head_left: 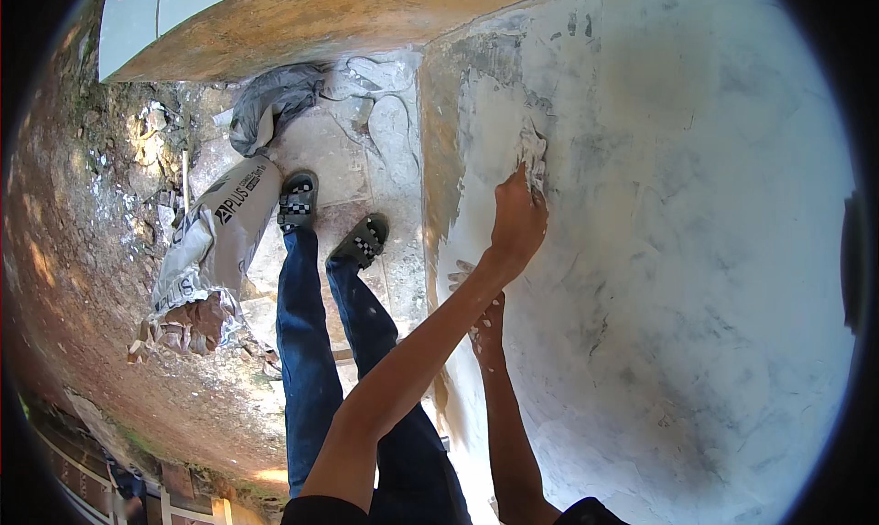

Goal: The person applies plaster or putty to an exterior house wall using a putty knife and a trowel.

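My left hand (520, 218) is closed around a putty knife (534, 151), its blade smeared with whitish putty and held against the wall (659, 250). The wall has a patchy white and grey coating. Lower down, my right hand (485, 319) is close to the wall, partly hidden behind my left forearm. Its visible fingers are spread and spotted with pale putty, and I see nothing held in them. An uneven edge of coating (458, 182) runs beside a bare brownish strip near the wall's base.
A torn, printed paper sack (220, 227) lies left of my sandalled feet. Beyond it are a crumpled grey plastic bag (265, 104) and a whitened sack (389, 127). A stained ledge (302, 26) juts out at the top. Rough soil (82, 241) and debris cover the left side.
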